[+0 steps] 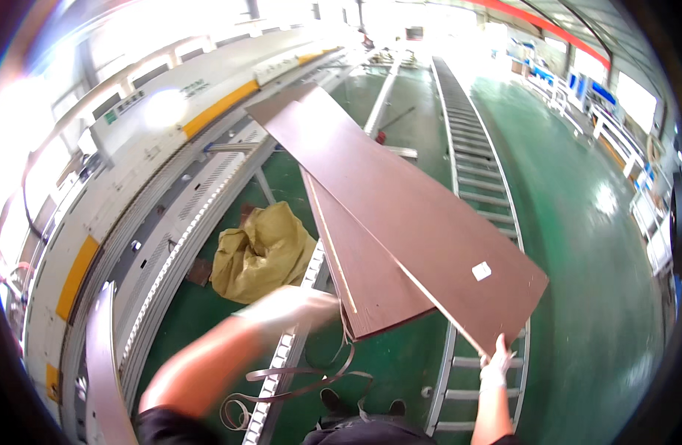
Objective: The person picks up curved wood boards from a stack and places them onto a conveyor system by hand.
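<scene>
Two brown boards stretch away ahead of me, the upper board (pixel 407 200) lying askew across the lower board (pixel 381 293). Its near corner is in my right grip (pixel 495 363), thumb laid on the top face and the rest of the board running forward and to the left; a white label (pixel 481 271) sits on it near that end. My left grip (pixel 311 304) is just beside the near left edge of the lower board, but it is so blurred that I cannot tell whether it is closed on anything or even touching. A thin strip (pixel 311 389) curls below it, over the rail (pixel 278 371), its upper end lost near that blur. The upper board hides much of the lower one and part of the roller track (pixel 478 182). My right fingers are mostly hidden around the corner, glare washes out the far background, and a panel (pixel 103 363) at lower left is cut off.
</scene>
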Motion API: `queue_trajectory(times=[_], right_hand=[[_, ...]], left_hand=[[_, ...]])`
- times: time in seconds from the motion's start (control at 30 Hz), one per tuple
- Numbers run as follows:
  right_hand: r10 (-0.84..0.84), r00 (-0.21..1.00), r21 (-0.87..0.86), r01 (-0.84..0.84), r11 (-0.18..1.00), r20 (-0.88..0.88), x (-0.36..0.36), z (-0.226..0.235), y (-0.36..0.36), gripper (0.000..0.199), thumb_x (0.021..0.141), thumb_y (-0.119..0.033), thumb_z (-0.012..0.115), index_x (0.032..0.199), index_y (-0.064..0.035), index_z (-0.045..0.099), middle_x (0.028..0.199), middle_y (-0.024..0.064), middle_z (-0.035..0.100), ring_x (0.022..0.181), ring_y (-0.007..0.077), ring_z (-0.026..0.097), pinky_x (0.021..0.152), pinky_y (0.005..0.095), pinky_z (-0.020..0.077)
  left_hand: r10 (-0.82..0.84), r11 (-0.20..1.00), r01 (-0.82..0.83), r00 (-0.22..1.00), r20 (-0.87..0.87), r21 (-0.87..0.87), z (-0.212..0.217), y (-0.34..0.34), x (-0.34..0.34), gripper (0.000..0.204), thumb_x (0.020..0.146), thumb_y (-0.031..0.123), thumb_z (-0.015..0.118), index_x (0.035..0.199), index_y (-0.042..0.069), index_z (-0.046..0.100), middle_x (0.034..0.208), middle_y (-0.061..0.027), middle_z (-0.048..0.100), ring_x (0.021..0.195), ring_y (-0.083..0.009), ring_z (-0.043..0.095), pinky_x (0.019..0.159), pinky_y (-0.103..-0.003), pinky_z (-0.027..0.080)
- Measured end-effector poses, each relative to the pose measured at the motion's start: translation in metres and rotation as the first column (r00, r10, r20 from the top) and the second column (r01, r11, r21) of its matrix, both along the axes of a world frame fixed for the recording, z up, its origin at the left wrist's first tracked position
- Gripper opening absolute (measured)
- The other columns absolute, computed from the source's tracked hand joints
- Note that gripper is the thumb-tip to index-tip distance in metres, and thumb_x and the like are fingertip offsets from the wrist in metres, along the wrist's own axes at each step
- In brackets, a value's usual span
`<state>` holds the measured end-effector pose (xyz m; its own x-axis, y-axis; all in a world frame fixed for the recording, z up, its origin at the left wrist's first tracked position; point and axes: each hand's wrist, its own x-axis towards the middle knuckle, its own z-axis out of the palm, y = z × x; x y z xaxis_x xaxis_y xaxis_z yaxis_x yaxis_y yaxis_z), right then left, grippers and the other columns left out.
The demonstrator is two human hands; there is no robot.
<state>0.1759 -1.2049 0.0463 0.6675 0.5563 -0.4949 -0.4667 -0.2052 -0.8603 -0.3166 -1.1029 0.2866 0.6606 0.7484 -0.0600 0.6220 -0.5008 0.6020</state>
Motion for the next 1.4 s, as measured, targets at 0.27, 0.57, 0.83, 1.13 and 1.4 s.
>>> queue_trajectory(times=[0.27,0.57,0.83,1.13,1.4], right_hand=[[-0.021,0.999,-0.027,0.020,0.999,-0.041,-0.008,-0.008,0.017,0.040,0.089,-0.047,0.076,0.117,-0.0216,0.064,0.099,-0.0043,0.068,0.063,0.0123,0.061,0.040,0.0216,0.0379],[0.014,0.993,-0.133,0.002,0.991,0.121,-0.007,-0.001,-0.029,0.047,0.093,-0.050,0.070,0.128,-0.0231,0.057,0.103,-0.0046,0.065,0.063,0.0122,0.060,0.043,0.0218,0.0373],[0.020,0.903,-0.296,0.119,0.948,0.429,-0.109,0.016,-0.093,0.050,0.101,-0.050,0.057,0.116,-0.0024,0.060,0.084,0.0086,0.067,0.048,0.0146,0.058,0.035,0.0263,0.0394],[0.074,0.855,-0.321,0.111,0.941,0.513,-0.012,-0.006,-0.084,0.044,0.101,-0.039,0.058,0.118,0.0020,0.060,0.095,0.0150,0.069,0.071,0.0276,0.066,0.056,0.0414,0.0533],[0.623,-0.060,-0.559,0.379,0.737,0.780,-0.020,0.051,0.040,0.052,0.098,-0.044,0.050,0.133,-0.0056,0.057,0.137,0.0191,0.056,0.118,0.0411,0.058,0.096,0.0525,0.0485]], left_hand=[[0.961,0.216,-0.499,-0.043,-0.273,0.839,0.073,-0.222,-0.492,0.022,0.100,0.021,0.052,0.089,0.003,0.056,0.085,-0.0237,0.066,0.085,-0.0452,0.066,0.072,-0.055,0.050],[0.616,0.671,-0.706,0.359,-0.701,0.228,-0.028,-0.123,-0.363,0.056,0.081,0.040,0.071,0.123,0.003,0.066,0.126,-0.0214,0.065,0.118,-0.0357,0.062,0.104,-0.044,0.048],[0.688,0.710,-0.702,0.708,-0.159,-0.052,-0.136,0.037,-0.255,0.078,0.092,0.049,0.062,0.145,-0.007,0.045,0.150,-0.0258,0.046,0.143,-0.0357,0.040,0.120,-0.040,0.030],[0.833,0.551,-0.832,0.553,0.021,0.059,-0.231,0.236,-0.137,0.074,0.094,0.043,0.062,0.143,-0.010,0.045,0.148,-0.0294,0.046,0.140,-0.0399,0.043,0.118,-0.042,0.032],[0.911,0.318,-0.912,0.370,0.180,0.260,-0.253,0.328,-0.128,0.069,0.097,0.045,0.057,0.140,-0.008,0.048,0.145,-0.0302,0.050,0.137,-0.0400,0.047,0.114,-0.042,0.036]])
